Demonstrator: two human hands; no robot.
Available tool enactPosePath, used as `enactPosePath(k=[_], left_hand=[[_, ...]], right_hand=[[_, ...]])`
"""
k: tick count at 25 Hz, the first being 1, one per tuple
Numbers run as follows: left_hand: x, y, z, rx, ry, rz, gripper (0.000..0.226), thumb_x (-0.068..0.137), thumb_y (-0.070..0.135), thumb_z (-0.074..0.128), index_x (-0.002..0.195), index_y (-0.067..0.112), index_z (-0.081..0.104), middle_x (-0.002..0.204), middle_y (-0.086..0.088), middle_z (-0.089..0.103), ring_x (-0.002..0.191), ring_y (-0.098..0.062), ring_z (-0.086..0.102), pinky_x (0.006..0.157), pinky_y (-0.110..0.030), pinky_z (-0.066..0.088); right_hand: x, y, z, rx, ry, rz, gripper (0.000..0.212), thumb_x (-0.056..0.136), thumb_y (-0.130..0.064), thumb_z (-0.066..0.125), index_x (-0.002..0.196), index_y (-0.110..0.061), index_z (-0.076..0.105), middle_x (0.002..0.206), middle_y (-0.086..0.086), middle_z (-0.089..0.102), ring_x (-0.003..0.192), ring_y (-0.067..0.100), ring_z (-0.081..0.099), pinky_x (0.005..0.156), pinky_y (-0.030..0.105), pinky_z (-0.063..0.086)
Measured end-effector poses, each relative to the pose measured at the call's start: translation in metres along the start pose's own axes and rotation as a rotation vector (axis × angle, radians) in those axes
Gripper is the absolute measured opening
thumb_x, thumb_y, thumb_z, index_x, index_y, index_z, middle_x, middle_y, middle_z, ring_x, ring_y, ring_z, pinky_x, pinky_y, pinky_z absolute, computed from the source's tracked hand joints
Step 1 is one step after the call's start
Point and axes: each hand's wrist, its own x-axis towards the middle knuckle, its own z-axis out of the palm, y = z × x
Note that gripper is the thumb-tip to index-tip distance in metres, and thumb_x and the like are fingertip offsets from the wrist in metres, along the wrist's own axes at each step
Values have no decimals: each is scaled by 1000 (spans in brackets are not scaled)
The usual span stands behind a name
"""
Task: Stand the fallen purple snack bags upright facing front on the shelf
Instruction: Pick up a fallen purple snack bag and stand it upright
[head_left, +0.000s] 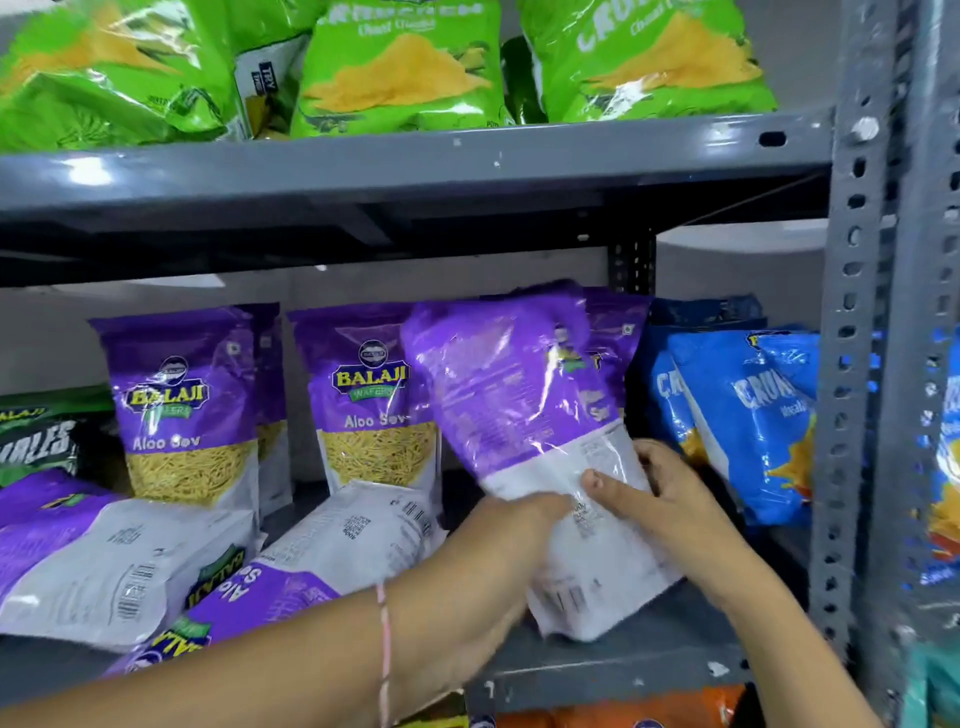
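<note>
Both hands hold one purple snack bag (519, 405) tilted, its back side toward me, above the right part of the grey shelf (623, 660). My left hand (483, 577) grips its white lower part from the left; my right hand (660, 493) pinches it from the right. Two purple bags (182, 405) (371, 395) stand upright facing front at the back, and another stands behind the held bag. Fallen purple bags lie flat at the front left (104, 566) and centre (311, 561).
Blue snack bags (743, 415) lean at the right of the same shelf, next to the perforated grey upright (852, 364). Green bags (400, 73) fill the shelf above. A dark green bag (41, 431) sits at the far left. Orange bags (623, 712) show below.
</note>
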Motion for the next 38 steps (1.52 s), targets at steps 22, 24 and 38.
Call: enactPosePath(k=[22, 24, 38], left_hand=[[16, 15, -17, 308, -148, 12, 40, 88, 56, 58, 96, 17, 55, 83, 0, 59, 62, -15, 56, 60, -29, 50], [6, 2, -14, 347, -146, 35, 69, 69, 68, 69, 115, 23, 45, 103, 4, 64, 83, -12, 63, 75, -32, 53], [79, 14, -31, 190, -114, -21, 39, 99, 43, 47, 125, 15, 55, 145, -16, 52, 116, -36, 60, 86, -41, 55]], right_hand=[[8, 34, -8, 318, 405, 279, 54, 100, -57, 33, 97, -15, 67, 96, 9, 76, 86, 22, 70, 80, 39, 54], [0, 32, -4, 367, 402, 254, 53, 101, -56, 34, 90, -11, 60, 66, 10, 66, 55, 21, 60, 54, 31, 48], [10, 52, -12, 113, 177, 82, 78, 71, 3, 83, 136, -19, 46, 120, 6, 73, 107, 21, 71, 88, 30, 56]])
